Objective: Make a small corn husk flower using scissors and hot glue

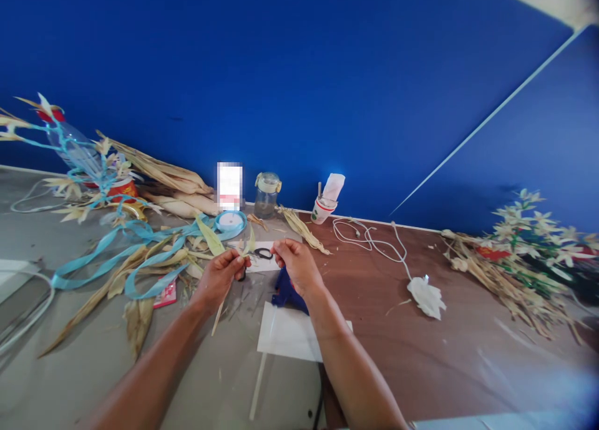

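On the desk (365, 380), my hands are near each other but apart: the left (221, 276) pinches a pale stick (218, 316), partly covered by its fingers; the right (297, 266) meets a dark loop (263, 253), though I can't tell whether it grips it. My right wrist hides part of a blue tool (284, 291); ribbon (70, 280) and husks (161, 169) crowd the left.

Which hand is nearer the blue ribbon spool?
Left: the left hand is just in front of the spool; the right hand is farther off, to its right.
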`<action>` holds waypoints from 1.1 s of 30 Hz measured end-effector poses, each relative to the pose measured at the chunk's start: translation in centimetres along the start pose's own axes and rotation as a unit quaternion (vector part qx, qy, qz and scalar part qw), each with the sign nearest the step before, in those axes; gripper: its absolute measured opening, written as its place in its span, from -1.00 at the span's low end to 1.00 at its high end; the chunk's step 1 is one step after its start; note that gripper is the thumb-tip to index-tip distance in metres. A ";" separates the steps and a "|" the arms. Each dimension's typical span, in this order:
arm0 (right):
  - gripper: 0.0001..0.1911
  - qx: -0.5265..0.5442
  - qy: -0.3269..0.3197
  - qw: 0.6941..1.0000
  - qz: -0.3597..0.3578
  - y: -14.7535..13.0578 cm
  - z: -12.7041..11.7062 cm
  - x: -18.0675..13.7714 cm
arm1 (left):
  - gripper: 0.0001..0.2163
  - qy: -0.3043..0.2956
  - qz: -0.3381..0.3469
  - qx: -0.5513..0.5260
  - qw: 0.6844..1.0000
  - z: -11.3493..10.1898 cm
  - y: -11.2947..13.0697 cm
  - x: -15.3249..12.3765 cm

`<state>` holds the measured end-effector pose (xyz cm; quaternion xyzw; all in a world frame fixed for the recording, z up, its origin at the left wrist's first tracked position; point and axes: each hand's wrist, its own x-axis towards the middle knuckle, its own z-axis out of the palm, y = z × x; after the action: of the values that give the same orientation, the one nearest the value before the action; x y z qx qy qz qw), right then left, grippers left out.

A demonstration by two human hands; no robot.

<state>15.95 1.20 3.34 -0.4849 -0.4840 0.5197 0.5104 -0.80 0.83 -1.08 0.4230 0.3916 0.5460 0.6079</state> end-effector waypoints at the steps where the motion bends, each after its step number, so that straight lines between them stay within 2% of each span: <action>1: -0.77 -0.008 0.003 1.000 -0.009 0.0 0.0 0.0 | -0.78 0.002 0.001 0.001 1.000 0.0 0.0 0.0; 6: -0.88 -0.059 0.024 0.997 -0.037 0.0 -0.1 0.0 | -0.79 0.003 0.014 0.031 0.999 -0.5 -0.6 0.4; 11: -0.85 -0.090 0.012 0.995 -0.039 -0.4 0.0 -0.2 | -0.79 0.011 0.040 0.080 0.996 -0.6 -0.7 0.5; 17: -0.65 -0.069 -0.051 0.996 0.013 -0.5 1.7 -0.4 | -0.80 0.015 0.068 0.125 0.990 -0.5 -0.4 0.2; 22: -0.71 -0.049 -0.045 0.997 0.040 0.3 3.1 -0.2 | -0.80 0.012 0.088 0.147 0.985 -0.7 -0.7 0.3; 33: -0.81 -0.019 -0.037 0.995 0.088 1.1 3.4 -0.2 | -0.80 0.018 0.082 0.138 0.987 -0.5 -0.6 0.1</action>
<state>12.44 1.00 2.43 -0.5154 -0.4680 0.5709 0.4353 -1.05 0.95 -1.76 0.5234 0.4379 0.5427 0.4896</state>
